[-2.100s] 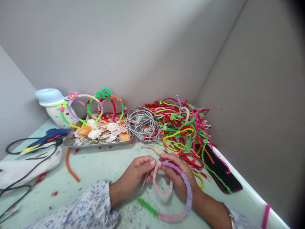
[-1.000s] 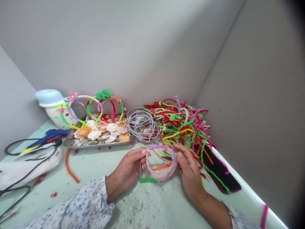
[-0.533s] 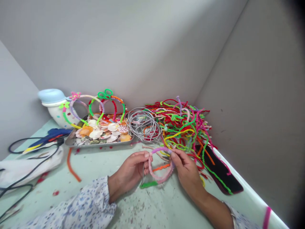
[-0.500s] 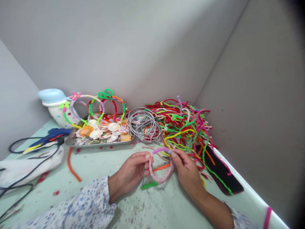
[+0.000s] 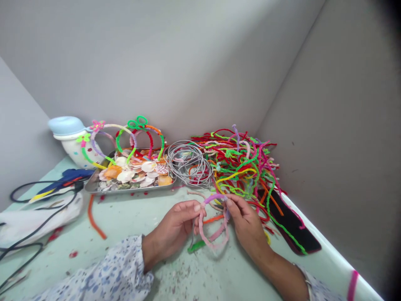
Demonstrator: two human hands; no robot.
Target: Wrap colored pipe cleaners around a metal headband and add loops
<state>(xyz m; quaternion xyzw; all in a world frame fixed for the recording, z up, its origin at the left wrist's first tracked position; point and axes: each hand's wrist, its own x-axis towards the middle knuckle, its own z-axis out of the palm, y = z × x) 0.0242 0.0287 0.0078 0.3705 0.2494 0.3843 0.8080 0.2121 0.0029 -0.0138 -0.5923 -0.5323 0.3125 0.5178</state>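
My left hand and my right hand both pinch a hoop wrapped in pink, lilac, orange and green pipe cleaner, held upright just above the pale green table. The left fingers close on its left side, the right fingers on its top right. A green-wrapped end touches the table below the left hand. Just beyond the hands lies a heap of coloured pipe cleaners.
A metal tray of seashells holds finished wrapped hoops; bare grey hoops lie beside it. A blue glue gun with black cables, a white-and-blue jar, an orange pipe cleaner and a dark phone lie around.
The hoop was lifted from lying flat near my wrists to standing upright between both hands, then drawn narrower as the hands came closer together.
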